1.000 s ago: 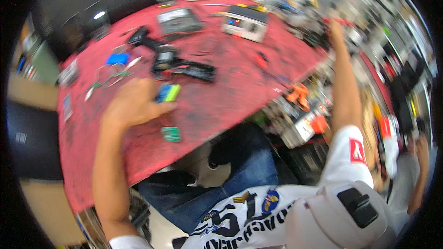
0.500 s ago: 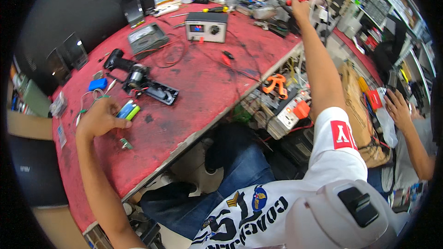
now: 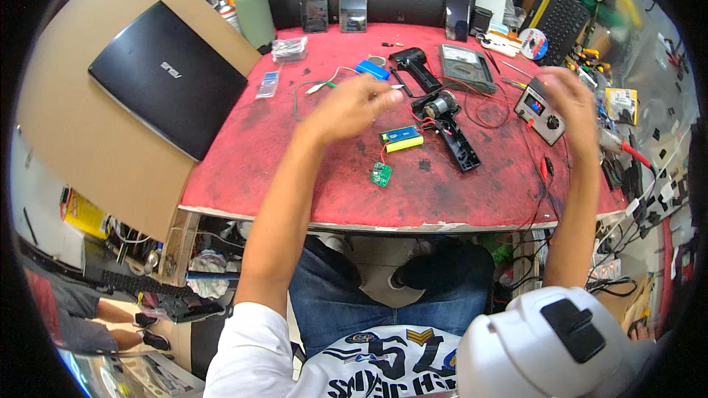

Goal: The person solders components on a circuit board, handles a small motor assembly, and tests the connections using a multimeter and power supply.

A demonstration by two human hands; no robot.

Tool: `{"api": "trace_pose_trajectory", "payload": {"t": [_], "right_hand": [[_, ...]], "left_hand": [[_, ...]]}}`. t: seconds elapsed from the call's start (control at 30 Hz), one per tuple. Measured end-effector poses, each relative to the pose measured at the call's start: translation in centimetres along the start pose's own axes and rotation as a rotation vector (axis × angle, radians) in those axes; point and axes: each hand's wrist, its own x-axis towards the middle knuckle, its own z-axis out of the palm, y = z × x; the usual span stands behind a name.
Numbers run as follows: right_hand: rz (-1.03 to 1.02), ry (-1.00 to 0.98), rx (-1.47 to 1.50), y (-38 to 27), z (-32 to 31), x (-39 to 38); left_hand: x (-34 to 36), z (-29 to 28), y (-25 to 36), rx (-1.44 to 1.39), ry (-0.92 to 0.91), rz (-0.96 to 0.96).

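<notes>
My left hand hovers over the table, thumb and fingers apart, with no object visible in it. Close to its fingertips lie a blue block and thin wires with a white clip. Just right of and below it sits a yellow-green battery cell under a blue module; red wires join it to a small green circuit board. My right hand, blurred, is raised with loosely bent fingers in front of a small power supply. I see nothing in it.
Beside the battery lie a small motor and black housing parts. An analog meter stands behind. A red-handled tool like a soldering iron rests at the right, near test leads. A laptop leans at the left.
My view has swung left. My right hand has let go of the red-handled tool and come back toward the power supply. My left hand has moved off the battery and module.
</notes>
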Motion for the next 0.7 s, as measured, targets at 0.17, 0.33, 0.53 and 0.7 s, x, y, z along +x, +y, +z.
{"api": "trace_pose_trajectory", "payload": {"t": [0.17, 0.33, 0.53, 0.7], "right_hand": [[-0.392, -0.779, -0.078, -2.6, 12.6, 3.7], [-0.604, -0.724, -0.364, -1.4, 14.8, 1.3], [-0.484, -0.73, -0.107, -1.5, 15.7, 0.5], [-0.503, -0.662, -0.083, -1.5, 15.3, 0.3]], "left_hand": [[-8.6, 3.1, 5.0, 0.264, 0.536, 0.023], [-21.6, 6.2, 8.5, 0.007, 0.596, -0.113], [-40.1, 19.6, 6.0, 0.444, 0.174, -0.819], [-39.1, 23.1, 4.5, 0.496, 0.185, -1.035]]}}
